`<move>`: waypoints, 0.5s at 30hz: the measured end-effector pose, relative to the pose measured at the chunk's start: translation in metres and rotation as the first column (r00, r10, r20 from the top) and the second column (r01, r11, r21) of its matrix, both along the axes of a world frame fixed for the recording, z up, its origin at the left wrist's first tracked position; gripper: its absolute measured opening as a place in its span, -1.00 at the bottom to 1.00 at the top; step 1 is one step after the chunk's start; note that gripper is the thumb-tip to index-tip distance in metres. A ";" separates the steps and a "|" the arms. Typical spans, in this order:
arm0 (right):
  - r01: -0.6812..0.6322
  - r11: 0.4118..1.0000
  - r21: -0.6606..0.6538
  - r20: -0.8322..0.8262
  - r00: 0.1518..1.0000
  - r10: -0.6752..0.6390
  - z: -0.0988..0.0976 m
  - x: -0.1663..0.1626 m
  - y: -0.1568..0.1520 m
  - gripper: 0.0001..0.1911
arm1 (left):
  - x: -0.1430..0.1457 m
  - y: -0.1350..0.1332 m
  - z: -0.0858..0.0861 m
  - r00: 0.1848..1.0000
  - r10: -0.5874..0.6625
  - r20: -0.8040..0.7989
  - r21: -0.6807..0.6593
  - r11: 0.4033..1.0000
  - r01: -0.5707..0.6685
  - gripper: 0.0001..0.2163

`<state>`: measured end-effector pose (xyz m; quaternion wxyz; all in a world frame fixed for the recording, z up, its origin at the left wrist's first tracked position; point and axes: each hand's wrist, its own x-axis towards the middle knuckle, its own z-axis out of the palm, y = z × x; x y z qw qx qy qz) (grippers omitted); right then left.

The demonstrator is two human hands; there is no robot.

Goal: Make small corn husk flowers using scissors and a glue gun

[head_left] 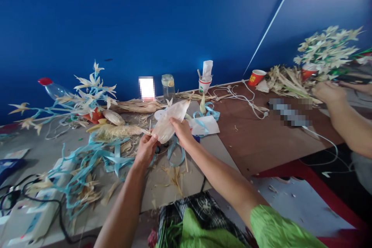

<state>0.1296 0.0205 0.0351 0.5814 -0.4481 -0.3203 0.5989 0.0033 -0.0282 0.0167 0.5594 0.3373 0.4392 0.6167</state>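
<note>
A pale dried corn husk leaf [169,121] is held up over the table between both of my hands. My left hand [146,150] pinches its lower left edge with closed fingers. Fingers of my right hand [181,131] are closed on its right side. Under the hands lie light blue ribbon strips [116,155] and husk scraps on the grey table [192,178]. A whole husk-wrapped corn cob [116,131] lies just left of the leaf.
A branch of husk flowers on blue stems [84,95] stands at the left beside a plastic bottle [54,89]. A glass jar [168,85], paper cups [205,84] and white cables [247,100] sit farther back. Another person's arm [343,118] works at the right near a husk bouquet [328,48].
</note>
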 end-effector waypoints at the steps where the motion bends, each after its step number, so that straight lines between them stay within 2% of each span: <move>1: 0.005 1.000 0.000 0.017 1.000 -0.005 0.000 -0.001 -0.001 -0.75 | 0.001 0.001 -0.002 0.999 0.010 -0.039 -0.020 1.000 -0.011 -0.61; 5: 0.017 1.000 -0.011 0.022 1.000 -0.016 0.000 -0.001 0.001 -0.75 | 0.002 0.004 -0.005 0.987 0.020 -0.157 -0.116 0.992 -0.039 -0.68; 11: 0.129 0.992 0.002 -0.167 0.978 -0.127 -0.001 0.015 0.023 -0.85 | 0.002 0.002 0.008 0.993 0.085 -0.079 -0.135 0.986 -0.095 -0.69; 15: 0.154 0.987 0.041 -0.256 0.957 -0.139 0.000 0.024 0.033 -0.84 | 0.003 0.000 0.013 0.994 0.094 -0.061 -0.166 0.981 -0.103 -0.69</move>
